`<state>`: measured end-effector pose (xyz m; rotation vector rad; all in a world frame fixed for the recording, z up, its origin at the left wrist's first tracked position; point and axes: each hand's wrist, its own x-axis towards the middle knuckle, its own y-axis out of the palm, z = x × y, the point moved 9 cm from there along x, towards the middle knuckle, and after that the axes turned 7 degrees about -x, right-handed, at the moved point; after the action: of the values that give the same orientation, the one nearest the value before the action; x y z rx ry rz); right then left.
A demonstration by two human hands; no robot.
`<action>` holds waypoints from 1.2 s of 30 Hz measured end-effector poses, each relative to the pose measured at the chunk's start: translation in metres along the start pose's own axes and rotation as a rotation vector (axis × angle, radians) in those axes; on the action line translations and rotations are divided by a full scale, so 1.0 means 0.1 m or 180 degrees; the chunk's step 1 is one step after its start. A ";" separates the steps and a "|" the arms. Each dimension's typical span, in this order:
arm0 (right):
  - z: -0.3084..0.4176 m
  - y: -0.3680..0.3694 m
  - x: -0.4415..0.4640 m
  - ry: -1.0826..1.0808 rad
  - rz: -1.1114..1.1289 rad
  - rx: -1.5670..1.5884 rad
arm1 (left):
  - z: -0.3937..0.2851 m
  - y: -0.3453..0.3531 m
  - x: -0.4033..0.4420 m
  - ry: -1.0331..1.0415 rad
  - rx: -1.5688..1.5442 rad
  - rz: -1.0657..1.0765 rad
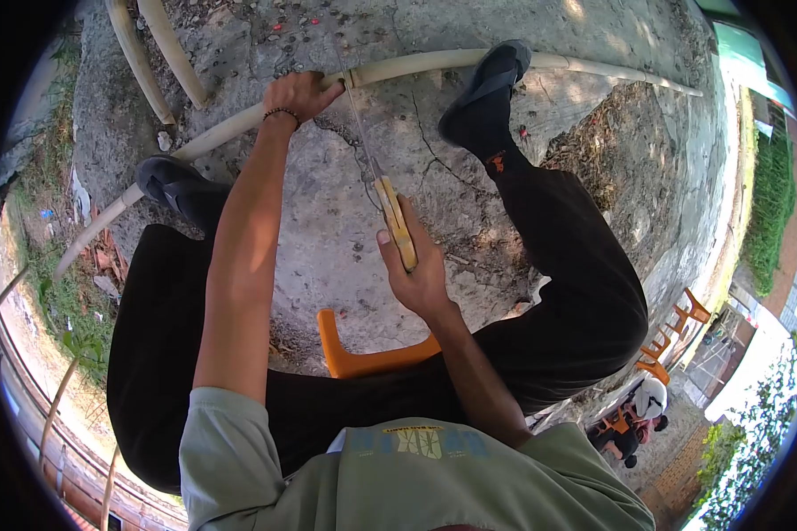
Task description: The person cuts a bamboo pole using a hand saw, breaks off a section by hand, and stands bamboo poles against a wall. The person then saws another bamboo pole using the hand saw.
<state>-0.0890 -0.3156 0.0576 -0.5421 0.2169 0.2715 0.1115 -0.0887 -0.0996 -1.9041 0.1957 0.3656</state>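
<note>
A long pale bamboo pole [416, 64] lies across the concrete in the head view. My left hand [297, 96] is closed around it, left of a node. In my right hand [416, 279] is the yellow handle of a hand saw [396, 221], fingers wrapped about it. The saw's thin blade runs up and crosses the pole just right of my left thumb; how deep it sits cannot be made out. My dark shoes [489, 88] rest on or against the pole on both sides of my hands.
Two more bamboo pieces [142, 66] lie at the upper left. Beneath me is an orange plastic seat [367, 361]. Cracked, broken concrete [328, 230] with rubble surrounds my feet. At the right are orange chairs [655, 354] and another person wearing a white helmet [649, 398].
</note>
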 end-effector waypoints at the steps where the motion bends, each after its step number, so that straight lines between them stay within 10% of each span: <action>1: -0.06 -0.01 -0.09 0.0081 0.0050 -0.0018 | 0.00 0.00 -0.01 -0.0039 0.0015 0.0123; 36: 0.00 0.05 0.10 0.0321 0.0464 -0.0185 | 0.08 0.06 0.03 -0.0004 -0.0234 -0.0068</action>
<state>-0.0808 -0.3092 0.0526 -0.5990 0.3478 0.3934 0.1118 -0.0832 -0.1083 -1.9767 0.1630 0.3641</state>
